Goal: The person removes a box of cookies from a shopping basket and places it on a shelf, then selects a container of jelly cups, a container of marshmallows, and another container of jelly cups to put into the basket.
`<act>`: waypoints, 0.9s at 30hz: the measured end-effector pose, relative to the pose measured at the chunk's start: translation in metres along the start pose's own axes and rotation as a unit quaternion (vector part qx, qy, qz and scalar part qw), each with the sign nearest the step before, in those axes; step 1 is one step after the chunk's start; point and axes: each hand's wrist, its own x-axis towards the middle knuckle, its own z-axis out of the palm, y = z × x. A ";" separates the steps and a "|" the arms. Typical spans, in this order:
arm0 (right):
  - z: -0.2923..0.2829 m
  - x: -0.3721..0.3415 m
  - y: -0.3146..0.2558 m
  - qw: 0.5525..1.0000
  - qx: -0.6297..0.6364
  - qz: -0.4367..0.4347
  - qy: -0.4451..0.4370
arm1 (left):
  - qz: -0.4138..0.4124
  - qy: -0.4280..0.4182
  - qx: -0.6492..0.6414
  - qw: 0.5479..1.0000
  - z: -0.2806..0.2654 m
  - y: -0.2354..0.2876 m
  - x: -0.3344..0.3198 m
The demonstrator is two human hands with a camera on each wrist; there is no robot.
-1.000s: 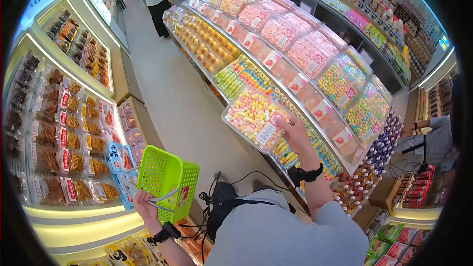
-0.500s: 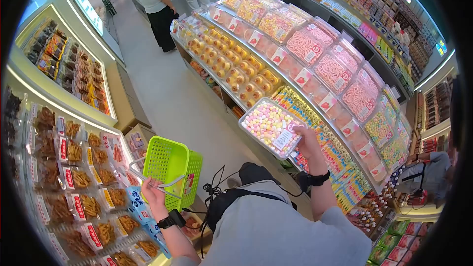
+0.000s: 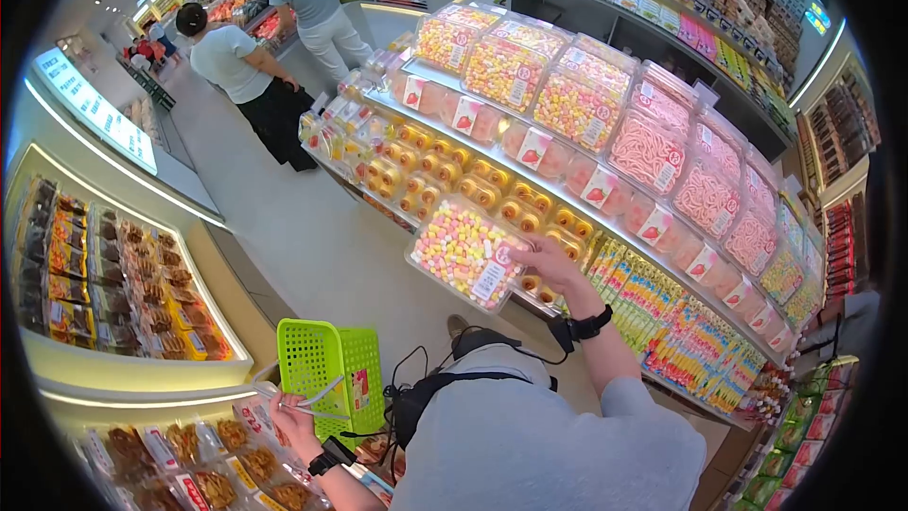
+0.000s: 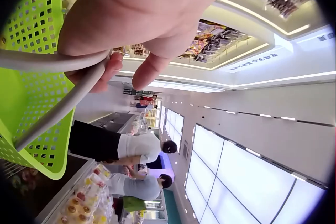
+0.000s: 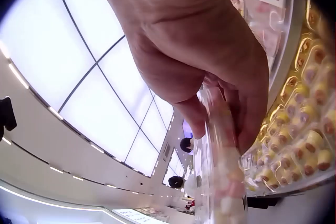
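My right hand [image 3: 553,267] grips one end of a clear plastic box of pink, yellow and white candies [image 3: 459,248], its white label facing up near the fingers. In the right wrist view the thumb and fingers of the right hand [image 5: 194,50] pinch the box [image 5: 226,182] from both sides. A green basket [image 3: 317,360] hangs at my left, its grey handles [image 3: 317,397] held in my left hand [image 3: 295,421]. The left wrist view shows the left hand [image 4: 136,19] with fingers curled round the handles [image 4: 63,106] above the green basket [image 4: 31,92].
A sloping candy display [image 3: 605,185] runs along the right, with boxes of yellow rolls [image 3: 445,166] near the held box. Shelves of packaged snacks [image 3: 123,274] line the left. Two people stand farther up the aisle [image 3: 284,218], one in a black skirt [image 3: 276,118].
The view has turned and moved up the aisle, so the two people look nearer and more yellow rolls show. The candy box and the basket stay in my hands.
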 end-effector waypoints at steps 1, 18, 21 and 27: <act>0.007 0.024 -0.023 0.998 -0.051 -0.035 0.010 | 0.009 0.013 0.006 1.000 0.011 0.005 0.023; -0.004 0.420 -0.241 0.866 -0.336 -0.253 0.271 | -0.122 -0.004 0.109 0.986 0.224 0.025 0.403; -0.004 0.433 -0.236 0.876 -0.313 -0.221 0.293 | -0.122 0.005 0.142 0.982 0.261 0.025 0.427; 0.005 0.428 -0.253 0.826 -0.423 -0.171 0.331 | -0.157 -0.021 0.157 0.975 0.293 0.028 0.485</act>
